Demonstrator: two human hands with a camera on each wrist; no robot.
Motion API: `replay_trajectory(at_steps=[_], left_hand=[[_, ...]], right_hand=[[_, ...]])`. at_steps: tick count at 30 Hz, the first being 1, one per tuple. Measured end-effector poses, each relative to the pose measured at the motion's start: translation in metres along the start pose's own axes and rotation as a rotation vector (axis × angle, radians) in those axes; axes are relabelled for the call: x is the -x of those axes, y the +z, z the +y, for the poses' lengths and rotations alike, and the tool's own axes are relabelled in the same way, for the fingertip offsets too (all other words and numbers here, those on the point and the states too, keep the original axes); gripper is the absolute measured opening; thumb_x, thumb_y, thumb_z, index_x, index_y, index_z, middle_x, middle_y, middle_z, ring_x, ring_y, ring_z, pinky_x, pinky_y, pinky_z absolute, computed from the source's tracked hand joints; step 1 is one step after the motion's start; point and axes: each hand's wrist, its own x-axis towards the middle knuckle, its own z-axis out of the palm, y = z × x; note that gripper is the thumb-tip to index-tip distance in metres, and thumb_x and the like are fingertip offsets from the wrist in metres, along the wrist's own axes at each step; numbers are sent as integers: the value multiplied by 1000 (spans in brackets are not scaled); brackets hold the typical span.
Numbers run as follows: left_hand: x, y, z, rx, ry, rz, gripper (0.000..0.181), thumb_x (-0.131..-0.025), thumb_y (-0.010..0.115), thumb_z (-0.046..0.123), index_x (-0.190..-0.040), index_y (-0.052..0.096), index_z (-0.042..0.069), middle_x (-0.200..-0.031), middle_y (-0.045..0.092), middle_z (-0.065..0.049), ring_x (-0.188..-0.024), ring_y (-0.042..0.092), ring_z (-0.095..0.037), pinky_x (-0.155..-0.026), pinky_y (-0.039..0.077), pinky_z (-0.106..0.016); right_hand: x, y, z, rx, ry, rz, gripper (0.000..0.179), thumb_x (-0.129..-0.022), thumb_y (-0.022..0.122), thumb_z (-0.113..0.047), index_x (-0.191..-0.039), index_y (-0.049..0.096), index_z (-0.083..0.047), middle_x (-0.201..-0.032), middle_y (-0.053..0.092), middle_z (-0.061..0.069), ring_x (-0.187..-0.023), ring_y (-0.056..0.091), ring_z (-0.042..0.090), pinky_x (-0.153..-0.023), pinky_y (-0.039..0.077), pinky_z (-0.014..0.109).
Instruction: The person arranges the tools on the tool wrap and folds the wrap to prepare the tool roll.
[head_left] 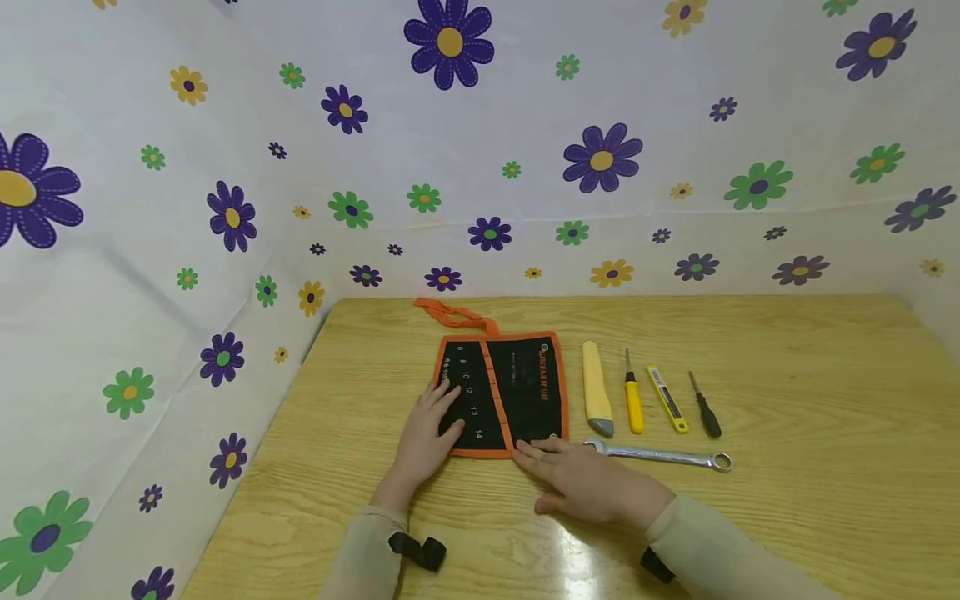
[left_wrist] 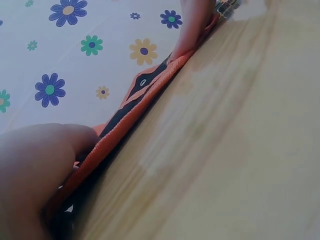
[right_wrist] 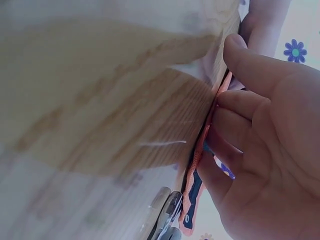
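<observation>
A black tool pouch with orange edging and printed sizes lies flat on the wooden table, its orange strap trailing from the far edge. My left hand rests on the pouch's left side, fingers spread over the black fabric. At its near right corner, my right hand touches the orange edge with extended fingertips. In the left wrist view the orange edging runs under the left thumb. The right wrist view has the right fingers along that edging.
Right of the pouch lie a yellow utility knife, a yellow-handled screwdriver, a yellow blade case and a black-handled screwdriver. A combination wrench lies crosswise below them. Flower-printed sheeting stands behind and left of the table.
</observation>
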Motion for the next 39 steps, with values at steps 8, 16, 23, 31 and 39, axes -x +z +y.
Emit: replay_trajectory(at_steps=[8, 16, 23, 31, 39], left_hand=[[2, -2, -5, -70, 32, -43, 66, -92, 61, 42, -147, 41, 12, -154, 28, -10, -144, 15, -30, -113, 16, -51], [4, -1, -7, -85, 44, -58, 74, -89, 61, 52, -148, 38, 14, -155, 26, -9, -144, 13, -27, -113, 15, -52], [5, -2, -8, -103, 26, -76, 79, -87, 60, 57, -150, 35, 18, -156, 23, -4, -145, 9, -24, -114, 14, -50], [5, -3, -8, -100, 24, -84, 79, -87, 61, 55, -150, 34, 18, -157, 22, -4, -145, 8, -23, -114, 12, -48], [4, -3, -8, -102, 25, -88, 77, -87, 62, 54, -150, 34, 18, -156, 22, -4, -145, 9, -23, -114, 13, -48]], right_hand=[[3, 3, 2, -76, 5, -26, 72, -95, 46, -52, -153, 27, -14, -157, 22, 4, -141, 24, 26, -109, 29, 48], [6, 0, 7, -228, -27, 37, 60, -97, 51, -42, -148, 39, -12, -154, 29, 5, -140, 27, 28, -108, 30, 50], [8, -7, 20, -66, -11, 258, 46, -93, 63, -27, -135, 56, -9, -143, 47, 7, -127, 46, 31, -99, 42, 49], [16, -17, 42, 60, 140, 523, 43, -81, 76, -6, -122, 64, -3, -126, 60, 13, -108, 56, 31, -87, 50, 45], [19, -19, 60, 7, 211, 553, 46, -79, 78, -9, -120, 62, 4, -123, 59, 22, -110, 54, 40, -95, 42, 55]])
